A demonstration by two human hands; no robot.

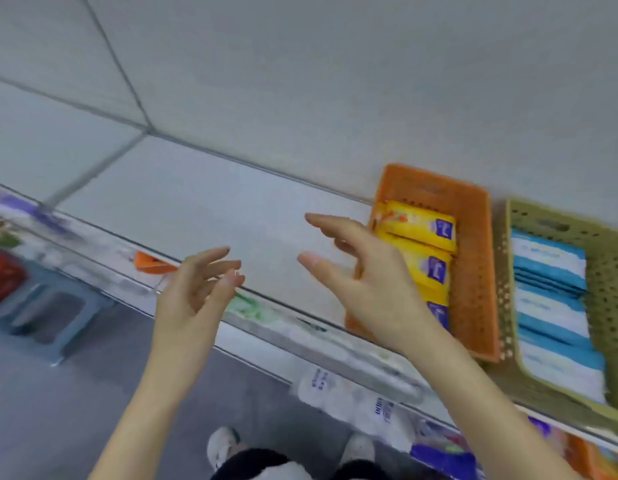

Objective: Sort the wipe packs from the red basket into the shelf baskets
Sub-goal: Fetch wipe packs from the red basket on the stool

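Head view: both hands empty. Left hand (200,289) has its fingers loosely spread and hangs over the shelf (214,209) front edge. Right hand (373,282) is spread too, just beside the orange basket (474,289).

Yellow packs (418,230) lie in a row in the orange basket. Blue-white packs (550,271) are stacked in the olive basket (609,271) next to it.

Red blur at far left on the grey stool (48,317) is probably the red basket (3,275). Its contents can't be made out.

Likely between packs, with the next fetch due from the red basket. To do it well:
- Take one pack at a time and check its colour before reaching.
- Lay it flat, lined up with the existing row.
- Go easy on the orange basket, since it sits close to the shelf front and a shove could tip it off.
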